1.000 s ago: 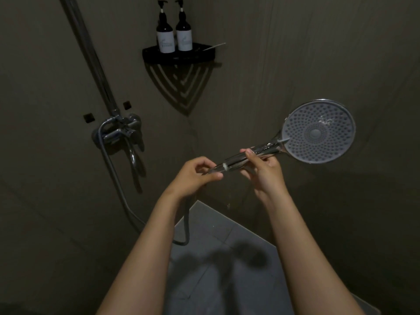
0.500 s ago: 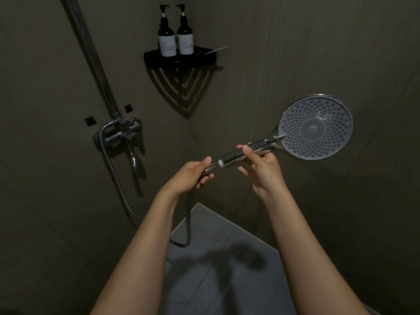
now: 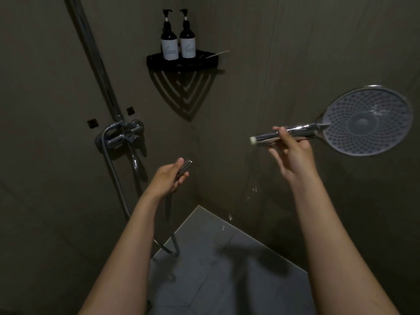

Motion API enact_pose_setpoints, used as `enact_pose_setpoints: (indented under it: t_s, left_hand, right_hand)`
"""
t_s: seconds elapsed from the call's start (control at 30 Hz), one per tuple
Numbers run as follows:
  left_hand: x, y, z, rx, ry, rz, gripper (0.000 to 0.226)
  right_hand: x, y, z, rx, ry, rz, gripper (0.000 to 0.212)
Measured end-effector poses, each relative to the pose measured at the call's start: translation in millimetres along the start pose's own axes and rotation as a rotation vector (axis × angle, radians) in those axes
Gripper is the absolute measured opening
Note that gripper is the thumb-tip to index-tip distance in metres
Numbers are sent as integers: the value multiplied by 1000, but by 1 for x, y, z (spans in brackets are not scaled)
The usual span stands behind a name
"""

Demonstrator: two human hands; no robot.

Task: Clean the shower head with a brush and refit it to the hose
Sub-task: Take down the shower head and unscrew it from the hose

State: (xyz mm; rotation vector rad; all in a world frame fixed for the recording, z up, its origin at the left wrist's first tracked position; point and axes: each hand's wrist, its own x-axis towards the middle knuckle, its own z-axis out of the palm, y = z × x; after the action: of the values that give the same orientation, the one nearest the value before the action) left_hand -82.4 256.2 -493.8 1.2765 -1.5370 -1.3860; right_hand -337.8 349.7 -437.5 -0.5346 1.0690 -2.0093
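The round chrome shower head [image 3: 366,120] is off the hose, its grey nozzle face turned toward me. My right hand [image 3: 293,153] grips its handle at the right, the bare threaded end pointing left. My left hand [image 3: 169,177] holds the hose's metal end nut [image 3: 185,167], lower and to the left, well apart from the head. The hose [image 3: 113,176] loops down from the mixer tap and back up into my left hand. A thin pale stick [image 3: 217,54], possibly the brush, lies on the corner shelf; its head is hidden.
A chrome mixer tap [image 3: 123,136] with a riser pipe is fixed to the left wall. A black corner shelf [image 3: 181,62] carries two dark pump bottles [image 3: 178,39]. Water drops fall below the handle toward the grey tiled floor [image 3: 216,269].
The head and hose were joined before; now they are apart. My right hand carried the head right and up, my left hand took the hose end down and left. Water drips out.
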Motion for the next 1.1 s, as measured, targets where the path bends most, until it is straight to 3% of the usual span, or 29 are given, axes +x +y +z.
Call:
enact_pose_setpoints:
  t_s: [0.37, 0.57, 0.77, 0.97, 1.1]
  left_hand:
    - [0, -4, 5, -2, -50, 59, 39]
    - [0, -1, 4, -20, -49, 123, 28]
    - [1, 4, 0, -27, -32, 152, 16]
    - [-2, 14, -1, -37, -48, 189, 14]
    - [-3, 21, 0, -59, 37, 190, 23]
  right_hand:
    - [3, 21, 3, -95, -34, 24, 6]
    - [3, 25, 9, -232, -47, -27, 31]
    - [7, 26, 15, -368, -82, -61, 21]
    - [9, 28, 25, -473, -126, -50, 28]
    - [3, 29, 34, -536, -190, -43, 28]
